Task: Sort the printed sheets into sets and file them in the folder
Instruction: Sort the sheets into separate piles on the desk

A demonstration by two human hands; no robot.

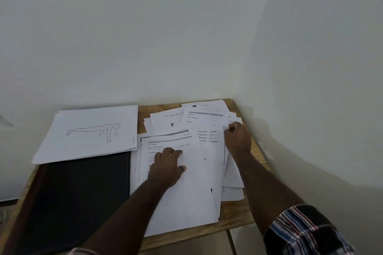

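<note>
Sheets (182, 172) sprawl across the bench (238, 211), left of the right hand (237, 135), whose grip seems pinched on one sheet's edge to peel it free; the left hand (167, 166) lies flat, steadying them. Beyond it, the folder (83, 192) waits under a sorted set (89, 132).

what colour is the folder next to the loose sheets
Black or very dark grey; the folder lies flat on the wooden table, shown in the head view.
</note>
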